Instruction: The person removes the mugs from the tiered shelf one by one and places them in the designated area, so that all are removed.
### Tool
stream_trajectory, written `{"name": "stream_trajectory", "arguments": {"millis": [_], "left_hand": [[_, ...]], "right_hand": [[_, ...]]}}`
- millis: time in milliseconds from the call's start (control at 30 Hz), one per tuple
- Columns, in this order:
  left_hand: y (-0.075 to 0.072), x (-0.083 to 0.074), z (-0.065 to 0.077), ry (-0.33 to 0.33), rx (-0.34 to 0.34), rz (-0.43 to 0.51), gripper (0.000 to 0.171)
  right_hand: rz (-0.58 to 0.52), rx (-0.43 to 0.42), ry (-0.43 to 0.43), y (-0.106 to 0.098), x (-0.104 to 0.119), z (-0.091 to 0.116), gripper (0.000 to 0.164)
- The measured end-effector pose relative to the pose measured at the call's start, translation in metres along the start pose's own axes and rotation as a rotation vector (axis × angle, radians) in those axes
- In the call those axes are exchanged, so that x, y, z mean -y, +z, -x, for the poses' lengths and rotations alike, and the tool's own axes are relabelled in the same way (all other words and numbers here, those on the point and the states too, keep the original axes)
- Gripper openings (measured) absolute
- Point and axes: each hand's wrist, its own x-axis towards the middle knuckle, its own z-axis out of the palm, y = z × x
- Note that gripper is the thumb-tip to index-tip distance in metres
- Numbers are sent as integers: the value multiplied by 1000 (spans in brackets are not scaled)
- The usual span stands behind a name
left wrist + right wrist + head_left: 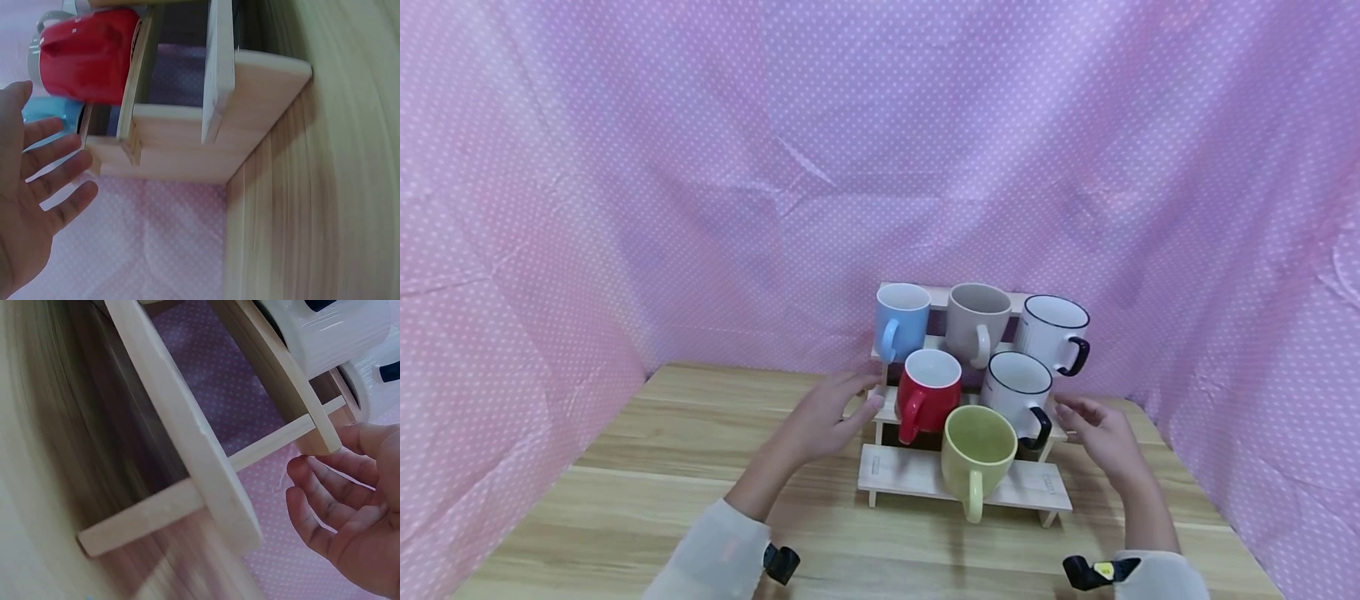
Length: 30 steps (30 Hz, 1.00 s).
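A pale wooden three-tier rack (898, 471) bears several mugs. Blue (912, 329), grey (966, 333) and black-rimmed white (1037, 337) mugs line the top tier. On the middle tier stand a red mug (942, 406) and another black-rimmed white mug (1003, 404); a yellow-green mug (966, 467) is on the bottom one. My left hand (831, 421) is at the rack's left side near the red mug, fingers extended and spread in the left wrist view. My right hand (1103, 435) is by the middle shelf's right end, fingers loosely bent; whether they touch the wood I cannot tell.
The rack stands on a wood-grain table (647, 475), which extends left and toward me. Pink dotted cloth (737, 208) hangs behind and at both sides. Dark wrist mounts (781, 564) show at both sleeves.
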Motion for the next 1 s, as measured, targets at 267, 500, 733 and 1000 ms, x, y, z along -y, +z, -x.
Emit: {"name": "stream_trajectory", "arguments": {"millis": [267, 500, 733, 1000], "left_hand": [[12, -12, -6, -12, -3, 269, 41], [18, -24, -9, -82, -30, 473, 30], [26, -34, -10, -195, 5, 637, 26], [30, -40, -11, -243, 49, 706, 27]], "right_hand": [[-109, -15, 17, 4, -5, 3, 51], [-249, -27, 0, 7, -8, 6, 50], [-361, -39, 42, 10, -8, 8, 44], [-342, -44, 72, 12, -8, 8, 50]]}}
